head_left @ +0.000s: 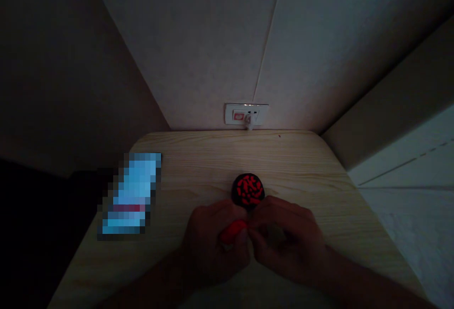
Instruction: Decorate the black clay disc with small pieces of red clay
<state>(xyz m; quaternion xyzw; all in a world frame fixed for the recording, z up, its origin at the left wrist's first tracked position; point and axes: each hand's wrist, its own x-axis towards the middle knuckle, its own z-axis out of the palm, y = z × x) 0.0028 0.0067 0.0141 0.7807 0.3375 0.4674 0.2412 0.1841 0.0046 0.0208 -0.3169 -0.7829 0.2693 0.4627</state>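
Observation:
A lump of red modelling clay point(232, 232) is held between the thumb and fingers of my left hand point(216, 238). My right hand point(287, 238) is closed in a pinch at the right end of that lump, where the fingertips of both hands meet. Just beyond my fingers, on the table, lies a round black disc point(234, 197) with many small red pieces point(250, 188) scattered over its top. The near edge of the disc is partly covered by my hands. Dim light hides the finer details of my fingers.
The pale wooden table point(198, 158) has rounded far corners and stands against a wall. A lit phone-like screen point(133, 191), blurred out, lies at its left edge. On the wall behind is a socket plate point(230, 114) with a plug point(249, 121) in it.

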